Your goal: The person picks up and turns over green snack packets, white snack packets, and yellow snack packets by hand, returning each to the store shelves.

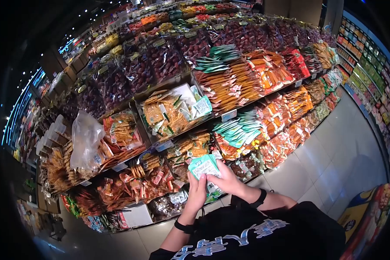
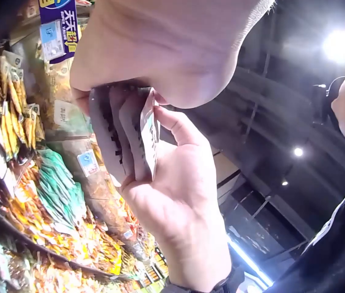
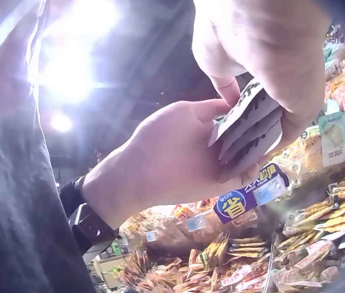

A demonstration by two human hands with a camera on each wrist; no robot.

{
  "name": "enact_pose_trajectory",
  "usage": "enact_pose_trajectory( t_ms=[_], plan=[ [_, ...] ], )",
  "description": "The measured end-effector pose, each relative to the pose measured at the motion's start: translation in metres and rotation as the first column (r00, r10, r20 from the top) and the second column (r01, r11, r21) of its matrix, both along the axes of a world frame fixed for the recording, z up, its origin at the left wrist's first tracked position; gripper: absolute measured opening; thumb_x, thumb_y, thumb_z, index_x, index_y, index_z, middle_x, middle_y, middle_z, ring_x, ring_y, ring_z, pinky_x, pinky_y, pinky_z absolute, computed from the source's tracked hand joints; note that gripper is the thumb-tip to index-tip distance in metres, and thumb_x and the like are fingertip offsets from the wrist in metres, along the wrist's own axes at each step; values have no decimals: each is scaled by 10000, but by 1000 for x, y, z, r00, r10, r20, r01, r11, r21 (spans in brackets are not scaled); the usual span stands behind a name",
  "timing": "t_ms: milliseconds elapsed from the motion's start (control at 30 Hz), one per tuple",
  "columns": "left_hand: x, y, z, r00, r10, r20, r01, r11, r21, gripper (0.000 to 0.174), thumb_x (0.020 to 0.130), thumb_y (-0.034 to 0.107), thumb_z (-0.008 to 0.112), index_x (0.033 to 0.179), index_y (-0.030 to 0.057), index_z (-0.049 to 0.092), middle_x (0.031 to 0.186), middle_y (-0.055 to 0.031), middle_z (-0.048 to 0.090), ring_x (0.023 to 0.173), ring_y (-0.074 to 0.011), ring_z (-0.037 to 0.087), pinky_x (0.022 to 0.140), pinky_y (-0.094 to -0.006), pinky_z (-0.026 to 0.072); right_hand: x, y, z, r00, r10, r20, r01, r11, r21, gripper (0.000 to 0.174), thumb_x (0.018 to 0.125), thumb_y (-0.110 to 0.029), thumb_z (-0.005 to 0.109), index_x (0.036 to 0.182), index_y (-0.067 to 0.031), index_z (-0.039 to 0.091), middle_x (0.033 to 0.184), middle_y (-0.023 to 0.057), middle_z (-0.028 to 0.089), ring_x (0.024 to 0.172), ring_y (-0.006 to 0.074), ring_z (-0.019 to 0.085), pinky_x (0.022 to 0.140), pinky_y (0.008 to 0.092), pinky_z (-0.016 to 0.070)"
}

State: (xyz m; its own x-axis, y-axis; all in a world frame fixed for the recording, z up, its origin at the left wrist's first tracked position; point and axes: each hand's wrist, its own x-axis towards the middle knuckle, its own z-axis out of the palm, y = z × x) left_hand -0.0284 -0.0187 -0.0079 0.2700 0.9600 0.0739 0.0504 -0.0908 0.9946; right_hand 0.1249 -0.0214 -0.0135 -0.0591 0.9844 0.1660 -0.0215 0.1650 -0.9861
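Both hands hold a small fanned stack of flat green-and-white snack packets (image 1: 205,166) in front of the chest. My left hand (image 1: 197,190) grips the near left side, its thumb on the printed face. From the other side, my right hand (image 1: 228,179) pinches the right edge, thumb also on the front. The wrist views show several packets layered edge to edge, the stack (image 2: 140,137) lying between the left hand (image 2: 160,52) and the right palm (image 2: 178,195). Similar green packets (image 1: 237,129) lie on the lower shelf just beyond the hands.
A tiered display of bagged snacks spans the front, with a box of yellow packets (image 1: 162,113) on the upper tier and a clear plastic bag (image 1: 86,141) at left. A price tag (image 1: 229,115) hangs on the shelf edge. A yellow-and-red carton (image 1: 363,216) stands at lower right on the tiled floor (image 1: 333,149).
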Motion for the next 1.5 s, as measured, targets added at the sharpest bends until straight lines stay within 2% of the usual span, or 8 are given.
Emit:
enact_pose_trajectory(
  t_ms=[333, 533, 667, 833, 1100, 1233, 1400, 1500],
  plan=[
    [62, 9, -8, 975, 179, -136, -174, 984, 42, 336, 934, 117, 607, 1256, 79, 520, 1385, -128, 339, 995, -193, 512, 920, -327, 457, 201, 168, 149, 990, -106, 96, 61, 921, 384, 318, 884, -56, 669, 1176, 0, 556, 1022, 49, 660, 917, 98, 624, 818, 267, 517],
    [72, -22, -15, 913, 383, -142, -383, 923, 26, 293, 929, 110, 602, 1215, 74, 552, 1360, -137, 380, 1218, -241, 471, 944, -339, 473, 250, 279, 223, 750, -475, 461, 67, 747, 661, 349, 858, -155, 668, 1178, -38, 597, 1019, 185, 682, 928, 325, 682, 787, 385, 518],
    [77, -41, -19, 850, 505, -148, -508, 861, 24, 289, 924, 108, 601, 1209, 72, 568, 1369, -133, 389, 1238, -248, 457, 954, -348, 463, 267, 374, 225, 502, -764, 405, -86, 422, 902, 382, 829, -118, 623, 1198, -26, 581, 1091, 188, 645, 1081, 362, 572, 919, 463, 443],
    [80, -56, -16, 798, 600, -58, -603, 794, -74, 266, 915, 78, 599, 1180, 56, 582, 1332, -126, 444, 1253, -247, 454, 1015, -340, 415, 269, 434, 208, -11, -488, 873, -361, 816, 451, 398, 875, -148, 462, 1232, -40, 598, 1134, 186, 650, 1142, 344, 556, 992, 460, 414],
    [85, -51, -19, 810, 583, -60, -586, 806, -81, 252, 912, 60, 593, 1161, 23, 580, 1301, -133, 478, 1262, -254, 453, 1072, -342, 355, 269, 433, 176, 152, -692, 706, -265, 659, 704, 487, 896, -258, 455, 1320, -28, 519, 1351, 174, 523, 1323, 308, 418, 1151, 479, 253],
    [75, -42, -23, 835, 548, -37, -547, 824, -146, 252, 928, 92, 588, 1170, 21, 580, 1299, -122, 498, 1240, -235, 470, 1034, -337, 384, 242, 400, 186, 374, -784, 495, -262, 423, 867, 426, 895, -257, 582, 1249, -22, 570, 1266, 168, 583, 1228, 333, 503, 1078, 446, 360],
    [60, -26, -39, 890, 456, -1, -447, 872, -198, 263, 946, 89, 576, 1197, 13, 564, 1260, -97, 543, 1201, -193, 499, 1017, -316, 397, 177, 335, 183, 578, -554, 599, -318, 523, 791, 328, 885, -245, 597, 1132, -30, 613, 1123, 161, 644, 1077, 356, 590, 928, 420, 478],
    [47, -14, -36, 919, 388, 63, -362, 898, -251, 272, 962, 61, 549, 1227, 0, 548, 1211, -73, 589, 1150, -166, 542, 1020, -298, 398, 139, 315, 163, 420, -285, 861, -514, 707, 485, 359, 874, -293, 602, 1124, -37, 637, 1062, 172, 660, 1028, 357, 616, 882, 433, 501]
  ],
)
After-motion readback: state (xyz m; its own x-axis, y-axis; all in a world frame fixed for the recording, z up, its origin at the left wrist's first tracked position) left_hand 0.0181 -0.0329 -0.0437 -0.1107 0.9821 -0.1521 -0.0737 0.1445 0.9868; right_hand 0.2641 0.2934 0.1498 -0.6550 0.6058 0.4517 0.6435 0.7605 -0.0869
